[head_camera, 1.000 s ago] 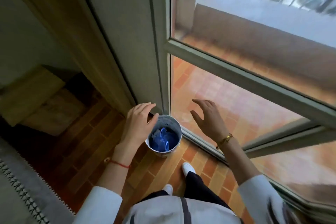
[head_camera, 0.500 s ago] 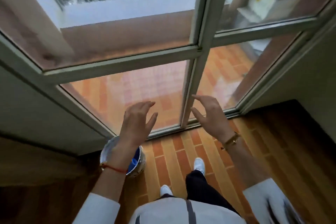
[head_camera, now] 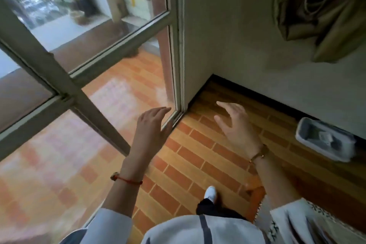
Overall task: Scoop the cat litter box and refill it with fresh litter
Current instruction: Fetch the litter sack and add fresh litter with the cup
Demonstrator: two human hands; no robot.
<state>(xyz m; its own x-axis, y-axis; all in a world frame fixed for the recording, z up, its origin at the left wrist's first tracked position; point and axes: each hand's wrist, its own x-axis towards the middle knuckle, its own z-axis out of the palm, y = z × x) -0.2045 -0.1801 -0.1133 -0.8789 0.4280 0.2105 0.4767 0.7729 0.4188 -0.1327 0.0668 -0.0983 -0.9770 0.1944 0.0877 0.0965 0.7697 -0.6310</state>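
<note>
A pale grey rectangular litter box (head_camera: 324, 139) sits on the brick-pattern floor against the wall at the right. Something small and light lies inside it; I cannot tell what. My left hand (head_camera: 151, 130) hovers in front of me near the foot of the glass door frame, fingers spread, holding nothing. My right hand (head_camera: 235, 125) is raised over the floor with its fingers apart and empty, well to the left of the litter box. No scoop or litter bag is in view.
A glass door (head_camera: 59, 77) with a grey frame runs along the left, a tiled balcony behind it. A wall corner (head_camera: 196, 45) stands ahead. A gathered curtain (head_camera: 320, 6) hangs at the upper right. My white shoe (head_camera: 210, 193) is on the floor below.
My view has swung to the right. The small bucket with blue contents near my left hand has left the view, and the litter box has come into sight. Both hands stay empty.
</note>
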